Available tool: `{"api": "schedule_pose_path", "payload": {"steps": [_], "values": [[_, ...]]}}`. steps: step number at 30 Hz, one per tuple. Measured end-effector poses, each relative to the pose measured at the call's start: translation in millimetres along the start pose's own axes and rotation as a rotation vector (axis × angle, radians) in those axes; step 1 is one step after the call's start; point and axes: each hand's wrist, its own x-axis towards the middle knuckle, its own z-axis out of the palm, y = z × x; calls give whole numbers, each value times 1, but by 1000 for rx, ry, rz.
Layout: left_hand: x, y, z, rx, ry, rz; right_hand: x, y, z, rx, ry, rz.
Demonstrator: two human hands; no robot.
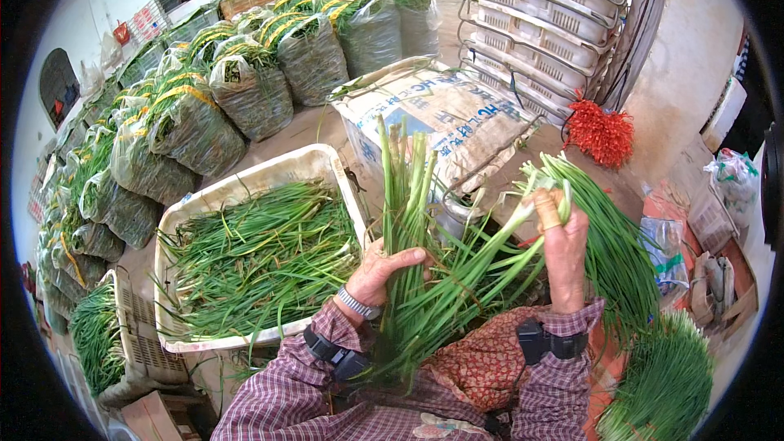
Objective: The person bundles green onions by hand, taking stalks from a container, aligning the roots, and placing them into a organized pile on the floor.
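Note:
My left hand (381, 271), with a metal watch at its wrist, grips a loose bunch of long green allium stalks (404, 202). The bunch stands upright above the fist, and its leaves trail down over my lap. To the right, my raised right hand (566, 248) pinches the pale ends of some green stalks (499, 239) that slant across toward the left hand. A tan wrap covers its thumb. Just behind that hand lies a heap of cleaner green stalks (618, 251). Left of my left hand, a white plastic crate (350, 196) holds loose, tangled greens (263, 257).
A sack-covered block (441, 110) bearing print stands ahead. Beyond it rise stacked white crates (539, 37), with red ties (599, 135) beside them. Filled plastic bags of greens (251, 98) line the left. Another bundle (661, 380) lies lower right; a second crate (144, 331) stands lower left.

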Motion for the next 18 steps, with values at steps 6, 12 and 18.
{"api": "schedule_pose_path", "payload": {"steps": [6, 12, 18], "values": [[5, -7, -1, -14, -60, -66, -11, -9, 10, 95, -128, 41], [9, -8, 17, -38, -113, -93, -19, -11, 23, 350, -316, 187], [21, -9, 14, -26, -146, -109, -20, -22, 30, 388, -501, 153]]}}
